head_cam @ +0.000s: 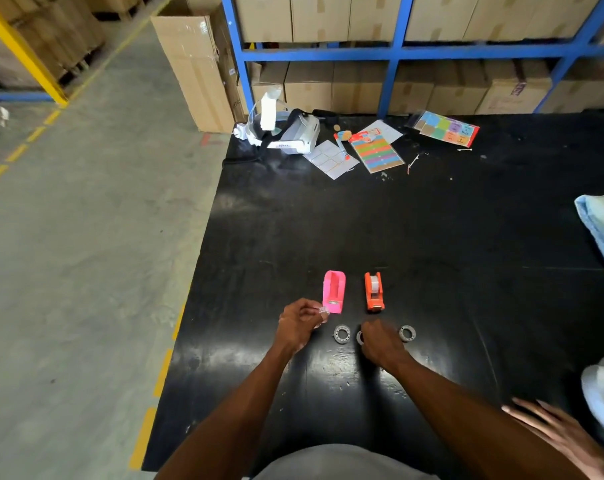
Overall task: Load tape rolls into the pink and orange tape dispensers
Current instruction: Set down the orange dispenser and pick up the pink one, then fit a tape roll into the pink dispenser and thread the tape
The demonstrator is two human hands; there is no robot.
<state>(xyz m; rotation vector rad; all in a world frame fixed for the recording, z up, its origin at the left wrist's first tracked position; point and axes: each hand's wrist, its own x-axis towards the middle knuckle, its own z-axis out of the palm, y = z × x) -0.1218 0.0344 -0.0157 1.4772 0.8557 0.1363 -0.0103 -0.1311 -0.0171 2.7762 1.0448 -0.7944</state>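
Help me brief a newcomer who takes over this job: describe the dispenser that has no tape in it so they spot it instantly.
On the black table, near its front edge just beyond the person's hands, two small tape dispensers stand side by side. The empty one is the pink dispenser, beside the left hand. Unlike the orange dispenser on its right, which holds a roll, its slot is bare.

Both forearms are bare from the bottom edge of the view up to the wrists, with no sleeve, cuff, watch or band visible on either. The left hand [298,325] and the right hand [380,342] are ungloved, and no ring can be made out on the fingers that show. Below and between the hands, at the bottom edge of the view, a rounded patch of light grey garment [342,462] covers the person's torso; its fabric looks plain, without print or markings.
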